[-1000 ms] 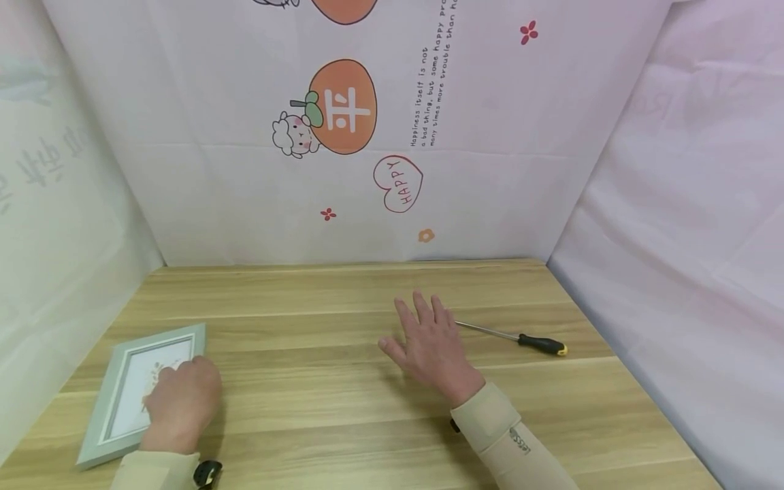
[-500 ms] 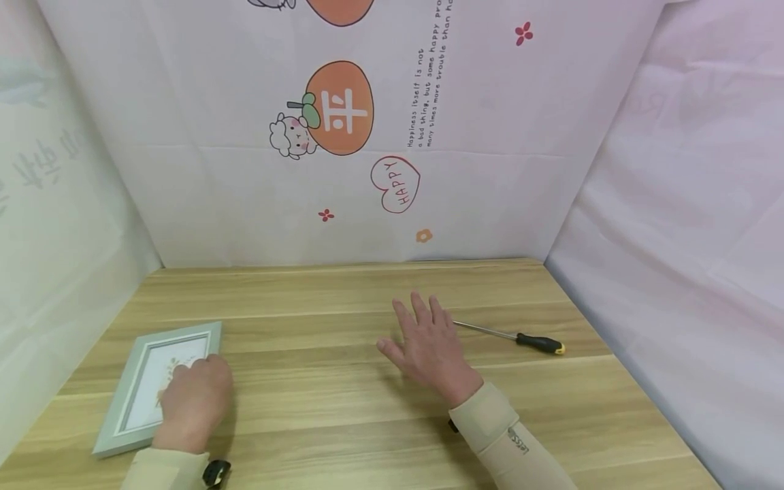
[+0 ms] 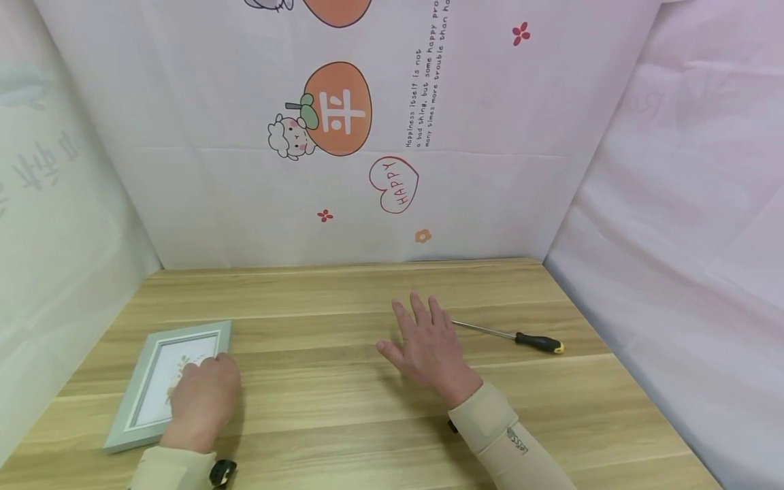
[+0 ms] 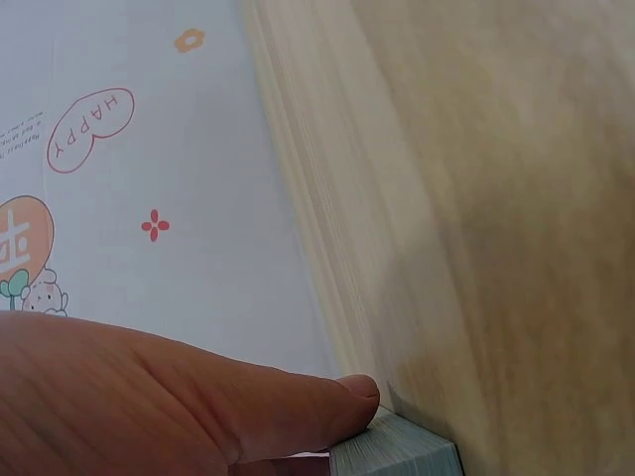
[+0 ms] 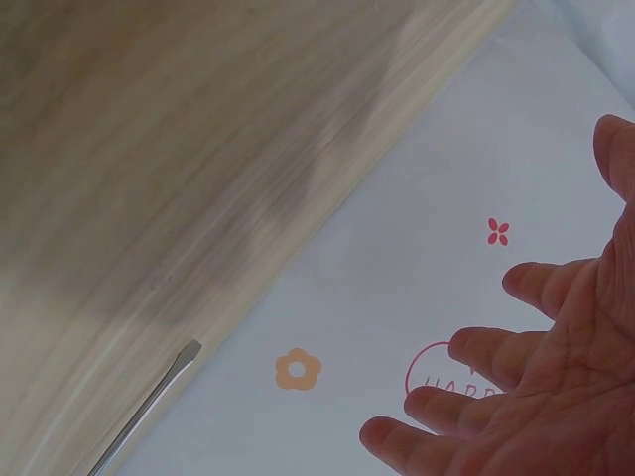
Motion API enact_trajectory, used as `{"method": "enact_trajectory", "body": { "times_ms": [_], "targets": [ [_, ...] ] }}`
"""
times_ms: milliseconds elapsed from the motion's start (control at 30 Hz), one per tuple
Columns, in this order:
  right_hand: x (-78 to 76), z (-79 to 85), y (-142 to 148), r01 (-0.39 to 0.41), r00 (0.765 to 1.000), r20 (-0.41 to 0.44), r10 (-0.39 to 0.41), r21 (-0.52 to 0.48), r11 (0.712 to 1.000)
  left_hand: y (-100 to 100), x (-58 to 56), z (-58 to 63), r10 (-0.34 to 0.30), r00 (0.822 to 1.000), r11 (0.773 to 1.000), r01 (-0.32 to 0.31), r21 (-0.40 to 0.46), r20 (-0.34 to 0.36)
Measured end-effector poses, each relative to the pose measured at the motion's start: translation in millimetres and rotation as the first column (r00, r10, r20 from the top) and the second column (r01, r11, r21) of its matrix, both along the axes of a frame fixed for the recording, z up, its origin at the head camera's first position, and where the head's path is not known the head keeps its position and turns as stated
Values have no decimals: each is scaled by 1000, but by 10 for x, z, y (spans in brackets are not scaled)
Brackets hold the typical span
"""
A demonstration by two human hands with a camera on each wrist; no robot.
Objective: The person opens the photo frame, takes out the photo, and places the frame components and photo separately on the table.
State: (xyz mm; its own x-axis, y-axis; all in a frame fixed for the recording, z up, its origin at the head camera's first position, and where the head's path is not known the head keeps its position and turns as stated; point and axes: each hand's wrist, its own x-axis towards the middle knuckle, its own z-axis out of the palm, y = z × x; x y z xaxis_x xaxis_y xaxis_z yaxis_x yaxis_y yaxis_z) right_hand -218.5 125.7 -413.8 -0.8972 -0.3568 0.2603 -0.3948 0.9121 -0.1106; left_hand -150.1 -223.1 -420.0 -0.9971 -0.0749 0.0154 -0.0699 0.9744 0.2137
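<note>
A pale green picture frame (image 3: 134, 391) with a plant print lies at the left of the table. My left hand (image 3: 205, 401) grips its right side, and the knuckles cover part of the picture. In the left wrist view the thumb (image 4: 288, 407) presses on the edge of the frame (image 4: 397, 452); the other fingers are mostly hidden. My right hand (image 3: 431, 350) is held palm down over the middle of the table, fingers spread and holding nothing. Just right of it lies a screwdriver (image 3: 539, 342) with a black and yellow handle; its flat tip (image 5: 184, 359) shows in the right wrist view.
The wood-grain table (image 3: 318, 388) meets a white printed cloth (image 3: 245, 204) at the back. White cloth walls also close off the left side (image 3: 67, 224) and the right side (image 3: 674, 238).
My left hand has slid the picture frame to the right and slightly away from me, still gripping it. The right hand and the screwdriver have stayed in place.
</note>
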Motion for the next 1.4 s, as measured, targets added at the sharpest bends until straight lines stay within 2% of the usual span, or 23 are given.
{"method": "enact_trajectory", "body": {
  "times_ms": [233, 433, 1200, 1400],
  "targets": [
    [2, -14, -5, -11, 1000, -14, 11, -7, 1000, 38, 8, -10, -15, 999, 1000, 15, 10, -33],
    [12, 0, -16, -13, 1000, -1, 13, -2, 1000, 80, 0, -3, -28, 999, 999, 29, 15, -35],
    [25, 3, -15, -37, 999, -4, 37, -2, 999, 290, -37, -1, -87, 990, 996, 83, -38, -110],
    [39, 12, -21, -33, 999, 0, 33, -8, 999, 351, -51, -6, -101, 989, 994, 97, -42, -109]
  ]
}}
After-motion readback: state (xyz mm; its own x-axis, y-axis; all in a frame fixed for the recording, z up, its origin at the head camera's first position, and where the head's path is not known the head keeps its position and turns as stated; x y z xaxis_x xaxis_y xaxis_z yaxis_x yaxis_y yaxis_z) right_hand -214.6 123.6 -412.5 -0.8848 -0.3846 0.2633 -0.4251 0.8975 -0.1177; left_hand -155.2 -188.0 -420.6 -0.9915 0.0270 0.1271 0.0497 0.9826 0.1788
